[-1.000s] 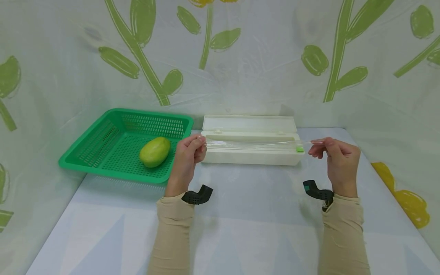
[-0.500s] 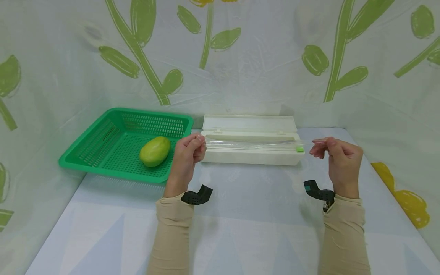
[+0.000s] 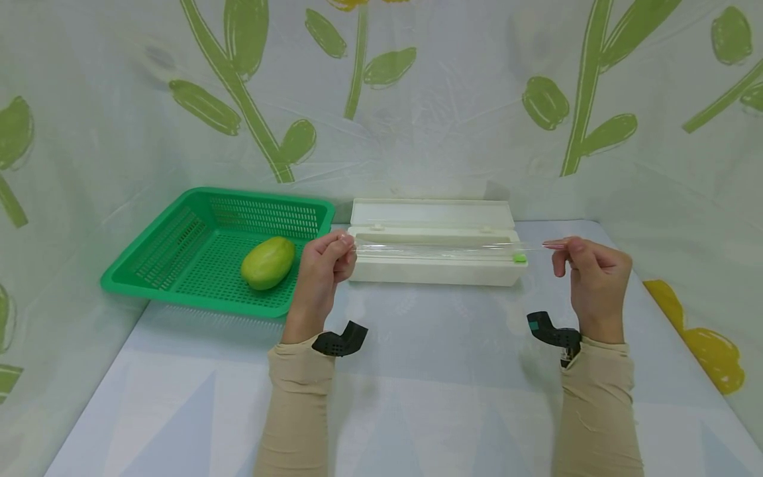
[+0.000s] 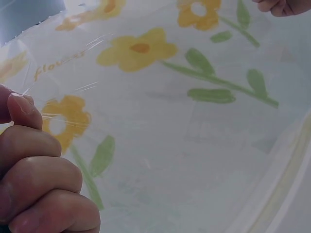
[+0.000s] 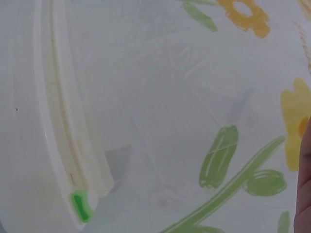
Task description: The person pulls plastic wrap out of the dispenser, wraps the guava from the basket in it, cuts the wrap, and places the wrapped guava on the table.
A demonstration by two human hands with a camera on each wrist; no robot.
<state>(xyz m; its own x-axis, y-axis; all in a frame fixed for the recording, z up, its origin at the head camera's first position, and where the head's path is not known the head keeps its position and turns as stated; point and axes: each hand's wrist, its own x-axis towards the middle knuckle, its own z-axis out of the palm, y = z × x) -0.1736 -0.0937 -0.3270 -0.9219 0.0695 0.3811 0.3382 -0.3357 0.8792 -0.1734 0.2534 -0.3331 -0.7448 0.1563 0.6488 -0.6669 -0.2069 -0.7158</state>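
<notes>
Clear plastic wrap point(image 3: 441, 249) stretches between both hands, in front of an open white cling film dispenser box point(image 3: 435, 273) in the head view. My left hand point(image 3: 322, 268) pinches the film's left end between thumb and curled fingers, as the left wrist view shows too at the fingertips point(image 4: 24, 107). Thumb and forefinger of my right hand point(image 3: 596, 278) pinch the right end. The box has its lid point(image 3: 432, 213) raised at the back and a green slider point(image 3: 520, 258) at its right end. Only a sliver of the right hand shows in the right wrist view.
A green plastic basket point(image 3: 179, 301) stands at the left, beside the left hand, with a yellow-green oval fruit point(image 3: 268, 264) in it. The pale table point(image 3: 435, 344) meets a flower-printed curtain point(image 3: 441, 132) at the back and sides.
The right hand has shifted slightly right, drawing a little away from the left hand. The left hand has barely moved. Box, basket and fruit stay put.
</notes>
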